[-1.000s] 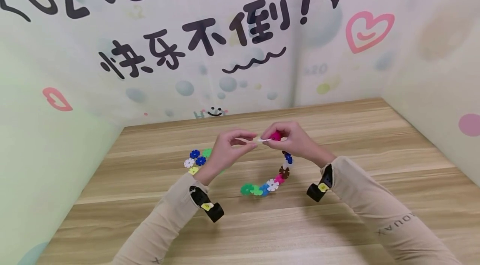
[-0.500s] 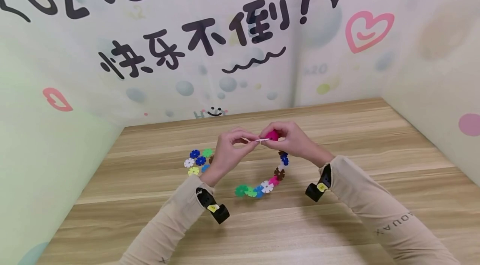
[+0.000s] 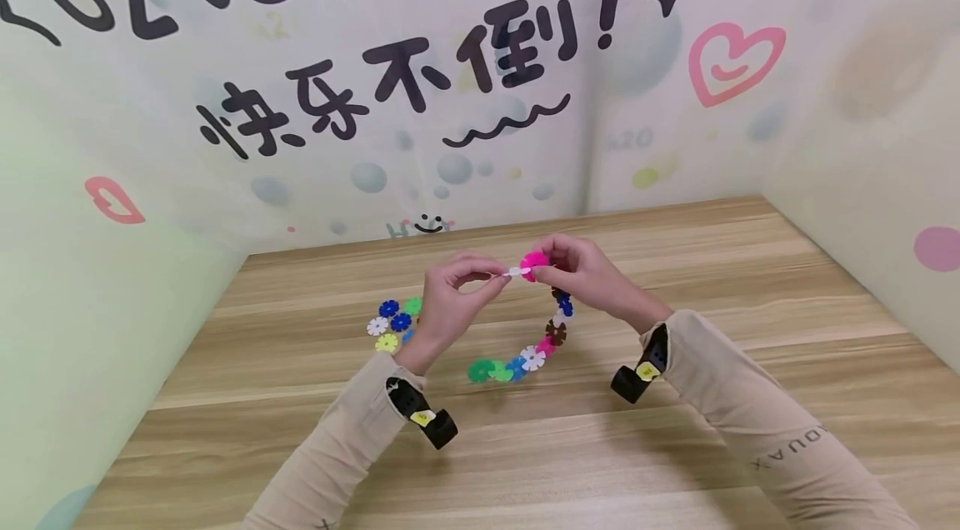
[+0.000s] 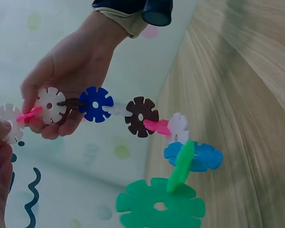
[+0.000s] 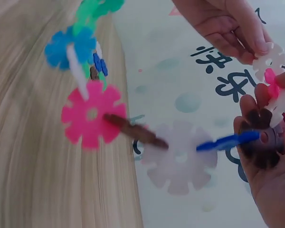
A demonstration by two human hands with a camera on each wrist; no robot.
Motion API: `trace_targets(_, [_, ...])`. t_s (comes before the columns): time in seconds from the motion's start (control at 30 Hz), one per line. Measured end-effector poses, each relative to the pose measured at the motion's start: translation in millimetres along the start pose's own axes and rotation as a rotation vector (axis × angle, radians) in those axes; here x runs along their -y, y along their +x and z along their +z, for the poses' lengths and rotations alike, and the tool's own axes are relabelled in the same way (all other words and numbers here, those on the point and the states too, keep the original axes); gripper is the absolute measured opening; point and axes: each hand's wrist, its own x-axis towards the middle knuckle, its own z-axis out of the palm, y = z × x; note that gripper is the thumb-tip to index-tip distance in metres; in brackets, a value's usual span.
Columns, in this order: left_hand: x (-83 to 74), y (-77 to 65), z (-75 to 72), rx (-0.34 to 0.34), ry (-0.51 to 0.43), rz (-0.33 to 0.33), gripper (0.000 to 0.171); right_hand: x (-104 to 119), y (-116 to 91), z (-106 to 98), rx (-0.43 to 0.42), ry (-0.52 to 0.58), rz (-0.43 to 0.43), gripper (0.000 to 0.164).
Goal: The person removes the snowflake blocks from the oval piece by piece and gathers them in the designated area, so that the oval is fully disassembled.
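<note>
A curved chain of interlocking notched plastic discs hangs from my hands above the table, its green end disc (image 3: 482,371) lowest. My left hand (image 3: 459,290) pinches the white disc (image 4: 9,122) at the chain's upper end between thumb and fingers. That white disc is slotted into a pink disc (image 3: 534,266), seen nearly face-on in the head view. Beside it, my right hand (image 3: 588,273) grips the chain at the pink disc and the adjoining white disc (image 4: 51,105). Brown, blue, white and pink discs lead down to the green end.
Several loose discs, including a yellow disc (image 3: 386,342) and a blue disc (image 3: 401,322), lie on the wooden table (image 3: 315,397) left of the chain, partly hidden by my left hand. A printed white wall sheet (image 3: 480,180) stands behind the table.
My left fingers have closed from a looser hold onto the white end disc. The pink disc has turned to show more of its face. The hanging chain has swung slightly left.
</note>
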Motion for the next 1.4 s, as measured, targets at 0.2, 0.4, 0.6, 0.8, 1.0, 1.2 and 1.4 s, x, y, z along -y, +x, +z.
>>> trace_targets(0.2, [-1.6,-0.2,2.6,0.036,0.030,0.059,0.007,2.8,-0.5,0.7,0.008,0.065,0.031,0.007])
trace_targets(0.4, [-3.3,1.5,1.7,0.048,0.086,0.129,0.006,2.0,-0.4,-4.4,0.003,0.055,0.059,0.010])
trace_targets(0.6, [5.0,0.5,-23.8,-0.038,0.059,0.059,0.007,-0.5,-10.6,-32.3,-0.118,0.015,0.135,0.012])
trace_targets(0.8, [11.3,-5.4,-48.4,-0.030,0.073,-0.049,0.010,0.1,-17.9,-41.7,-0.103,0.023,0.103,0.014])
trace_targets(1.0, [35.2,-18.2,-71.0,0.028,0.136,-0.170,0.016,1.8,-19.3,-39.0,-0.107,0.040,0.082,0.011])
trace_targets(1.2, [63.2,-36.0,-95.7,0.082,0.192,-0.261,0.021,0.5,-20.6,-38.8,-0.095,0.021,0.082,0.012])
trace_targets(1.4, [80.8,-51.6,-109.1,0.150,0.248,-0.409,0.024,-0.7,-20.5,-37.3,-0.091,0.015,0.067,0.012])
